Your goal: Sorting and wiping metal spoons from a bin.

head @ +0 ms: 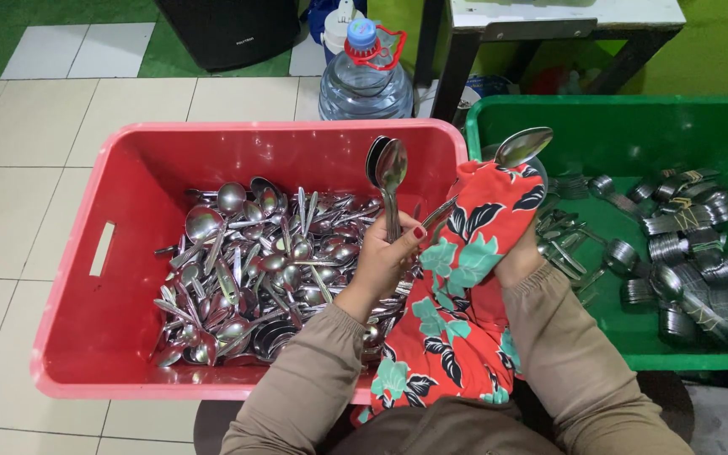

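Observation:
My left hand (388,257) grips a small stack of steel spoons (389,168) upright by their handles, over the red crate (128,177). My right hand (511,253) is wrapped in a red floral cloth (465,278) and holds a single spoon (522,146) through it, bowl up, above the gap between the two crates. The red crate holds a heap of loose spoons (254,270).
A green crate (617,118) at my right holds several banded bundles of spoons (701,253). Behind the crates stand a large water bottle (366,80), a black box and dark table legs (452,72). The floor is pale tile.

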